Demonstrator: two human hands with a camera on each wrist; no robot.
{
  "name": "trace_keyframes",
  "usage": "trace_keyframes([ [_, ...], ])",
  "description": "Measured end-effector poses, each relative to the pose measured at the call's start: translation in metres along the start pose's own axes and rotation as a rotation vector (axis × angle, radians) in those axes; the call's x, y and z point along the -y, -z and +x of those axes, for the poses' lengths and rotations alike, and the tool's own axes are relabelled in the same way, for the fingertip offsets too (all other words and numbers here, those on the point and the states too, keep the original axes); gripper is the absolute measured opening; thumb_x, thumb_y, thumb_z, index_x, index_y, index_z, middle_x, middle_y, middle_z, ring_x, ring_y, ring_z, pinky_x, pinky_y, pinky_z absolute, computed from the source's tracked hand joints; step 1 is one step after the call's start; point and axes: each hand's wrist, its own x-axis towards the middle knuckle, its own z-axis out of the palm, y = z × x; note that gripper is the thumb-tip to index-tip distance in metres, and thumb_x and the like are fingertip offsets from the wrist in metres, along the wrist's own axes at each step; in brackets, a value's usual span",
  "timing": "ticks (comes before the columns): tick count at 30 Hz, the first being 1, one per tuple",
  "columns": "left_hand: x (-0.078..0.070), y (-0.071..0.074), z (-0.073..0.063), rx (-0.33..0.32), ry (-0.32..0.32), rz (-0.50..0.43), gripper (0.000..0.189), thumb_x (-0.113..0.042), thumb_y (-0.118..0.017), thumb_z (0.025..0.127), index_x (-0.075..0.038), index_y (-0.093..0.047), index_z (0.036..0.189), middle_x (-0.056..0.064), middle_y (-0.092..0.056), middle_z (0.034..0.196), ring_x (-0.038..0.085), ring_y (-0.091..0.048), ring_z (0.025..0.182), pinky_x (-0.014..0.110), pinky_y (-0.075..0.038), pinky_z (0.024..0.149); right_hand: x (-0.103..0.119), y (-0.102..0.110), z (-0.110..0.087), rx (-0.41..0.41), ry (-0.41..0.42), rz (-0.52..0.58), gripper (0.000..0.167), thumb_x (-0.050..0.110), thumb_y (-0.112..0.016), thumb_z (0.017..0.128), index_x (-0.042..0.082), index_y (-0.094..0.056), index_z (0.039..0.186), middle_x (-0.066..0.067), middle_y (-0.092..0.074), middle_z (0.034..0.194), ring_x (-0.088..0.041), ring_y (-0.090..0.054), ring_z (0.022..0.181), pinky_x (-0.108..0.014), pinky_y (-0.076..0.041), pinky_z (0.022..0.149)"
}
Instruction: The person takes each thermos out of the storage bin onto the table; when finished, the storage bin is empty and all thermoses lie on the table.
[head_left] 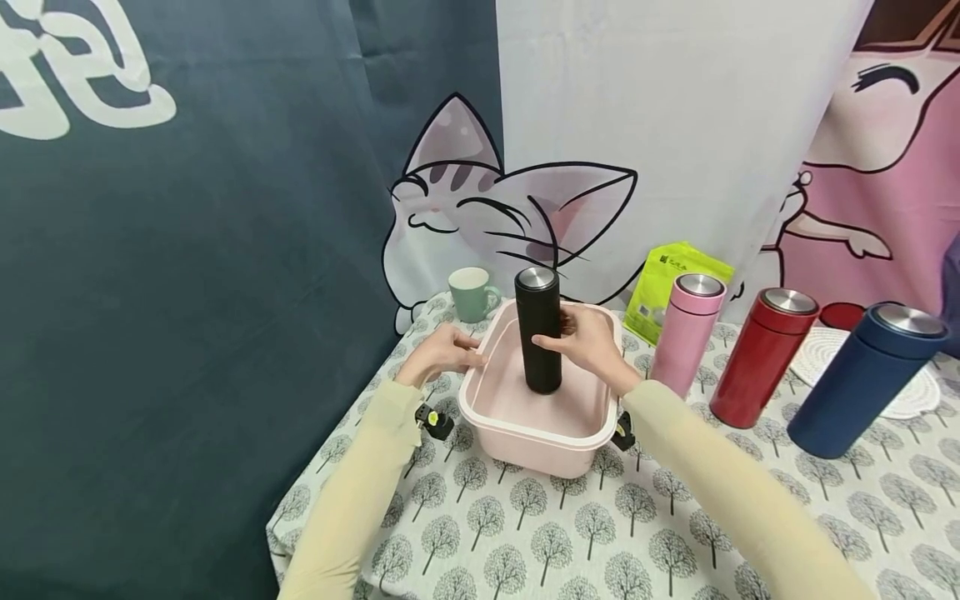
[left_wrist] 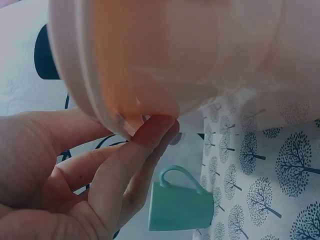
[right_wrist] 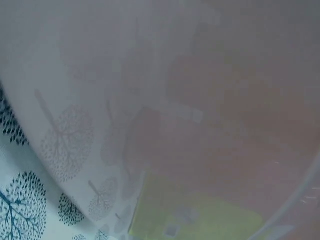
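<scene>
A pink plastic basin (head_left: 540, 457) stands on the patterned tablecloth. My left hand (head_left: 446, 352) pinches its left rim between thumb and fingers; the left wrist view shows this hand (left_wrist: 107, 175) close up at the basin's edge (left_wrist: 82, 65). Inside the basin a black thermos bottle (head_left: 537, 333) with a silver lid top is upright. My right hand (head_left: 592, 343) grips it from the right, thumb across the front, the other fingers mostly hidden behind. Whether the bottle's base touches the basin floor, I cannot tell. The basin wall (right_wrist: 150, 90) fills most of the right wrist view, hiding that hand.
Right of the basin stand a pink thermos (head_left: 686, 337), a red thermos (head_left: 763, 358) and a blue thermos (head_left: 862, 387). A yellow-green packet (head_left: 667, 287) is behind them, and a white woven mat (head_left: 911, 392) lies at right. Behind the basin's left corner is a green mug (head_left: 468, 298).
</scene>
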Motion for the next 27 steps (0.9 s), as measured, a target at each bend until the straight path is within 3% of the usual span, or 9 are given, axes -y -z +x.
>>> trace_keyframes([
  [8, -0.001, 0.000, -0.003, 0.006, 0.001, -0.006, 0.042, -0.001, -0.072, 0.084, 0.009, -0.061, 0.124, 0.028, -0.065, 0.119, 0.034, -0.072, 0.094, 0.035, -0.062, 0.082, 0.007, 0.008, -0.007, -0.041, -0.017, 0.035, 0.041, 0.034, -0.084, 0.076, 0.008, -0.070, 0.104, -0.011, -0.070, 0.094, -0.024, -0.069, 0.084, -0.037, -0.058, 0.076],
  [14, -0.005, 0.000, -0.003, -0.008, 0.020, -0.011, 0.043, 0.001, -0.072, 0.083, 0.009, -0.061, 0.123, 0.028, -0.065, 0.119, 0.034, -0.072, 0.094, 0.034, -0.062, 0.082, 0.021, 0.019, -0.009, -0.025, -0.049, 0.070, 0.045, 0.035, -0.083, 0.076, 0.006, -0.070, 0.108, -0.013, -0.069, 0.102, -0.026, -0.071, 0.091, -0.039, -0.059, 0.080],
  [27, -0.003, 0.000, -0.002, -0.023, 0.037, -0.002, 0.042, -0.001, -0.073, 0.084, 0.007, -0.062, 0.124, 0.026, -0.066, 0.119, 0.031, -0.072, 0.094, 0.034, -0.061, 0.083, 0.039, 0.036, -0.026, -0.092, 0.024, 0.147, 0.050, 0.029, -0.088, 0.071, 0.006, -0.070, 0.112, -0.012, -0.064, 0.100, -0.027, -0.073, 0.093, -0.036, -0.062, 0.081],
])
